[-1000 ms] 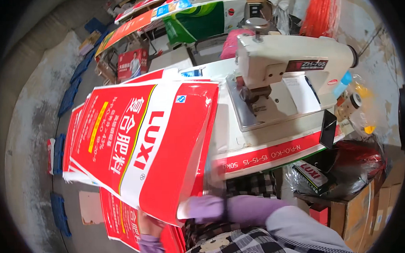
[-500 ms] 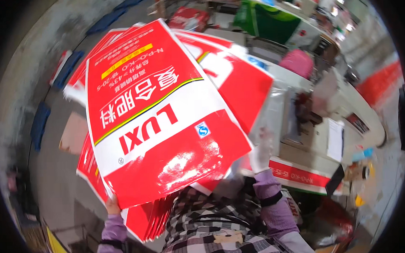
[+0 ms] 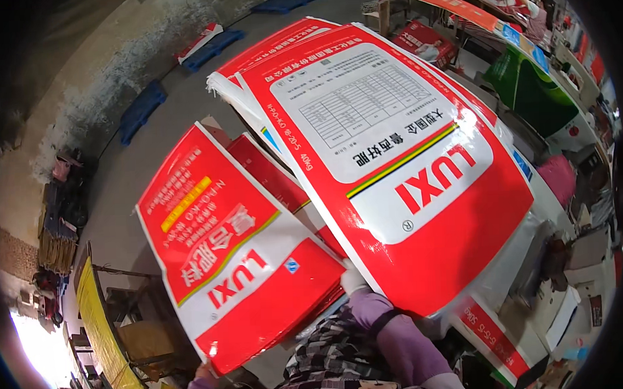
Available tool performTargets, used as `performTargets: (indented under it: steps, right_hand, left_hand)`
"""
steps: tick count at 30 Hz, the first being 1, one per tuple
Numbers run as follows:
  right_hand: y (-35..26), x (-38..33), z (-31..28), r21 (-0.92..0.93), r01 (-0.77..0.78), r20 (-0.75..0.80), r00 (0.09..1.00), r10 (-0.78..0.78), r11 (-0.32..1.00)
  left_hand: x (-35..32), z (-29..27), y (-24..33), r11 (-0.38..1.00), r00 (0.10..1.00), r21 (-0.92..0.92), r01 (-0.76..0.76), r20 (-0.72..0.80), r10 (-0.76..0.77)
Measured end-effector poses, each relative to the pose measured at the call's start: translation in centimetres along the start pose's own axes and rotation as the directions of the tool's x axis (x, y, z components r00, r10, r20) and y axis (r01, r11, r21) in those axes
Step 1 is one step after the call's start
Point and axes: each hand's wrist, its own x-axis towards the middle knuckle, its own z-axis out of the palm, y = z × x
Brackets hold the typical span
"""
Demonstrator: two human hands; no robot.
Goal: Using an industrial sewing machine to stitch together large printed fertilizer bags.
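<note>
A flat red-and-white fertilizer sack [image 3: 260, 292] hangs tilted to the left of the bench, held by its two near corners. My left hand [image 3: 206, 369] is closed on the near left corner, its fingers partly hidden. In a white glove, my right hand [image 3: 353, 279] pinches the right corner. A stack of similar sacks [image 3: 423, 238] lies to the right, its top sack showing a printed white panel with a grid. More red sacks [image 3: 273, 172] lie lower down, partly hidden behind the held one.
Blue pallets [image 3: 142, 111] lie on the grey floor along the worn wall. A yellow sheet [image 3: 103, 325] covers a frame at the lower left. Beyond the stack stand a green printed panel [image 3: 534, 94] and a pink bundle [image 3: 556, 177]. An open box [image 3: 563, 316] sits at the right.
The held sack has moved left, off the stack, uncovering a sack with a printed grid. Both hands moved with it. The view has turned left.
</note>
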Motion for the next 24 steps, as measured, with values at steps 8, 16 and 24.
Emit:
performTargets:
  steps: [8, 16, 24]
  right_hand:
    - [6.0, 0.1, 0.6, 0.171, -0.412, 0.095, 0.911, 0.401, 0.895]
    - [-17.2, -4.0, -33.8, 0.943, -0.034, 0.184, 0.883, -0.432, 0.332]
    - [-14.5, -13.7, -53.0, 0.709, 0.684, -0.704, 0.669, -0.239, -0.172]
  left_hand:
    - [8.4, 6.8, -5.8, 0.984, 0.984, -0.068, 0.165, -0.054, -0.169]
    - [12.4, 6.4, -0.4, -0.055, 0.607, 0.996, 0.065, 0.004, 0.795]
    - [-4.4, 52.5, -6.1, -0.245, -0.28, -0.325, -0.913, 0.939, -0.2]
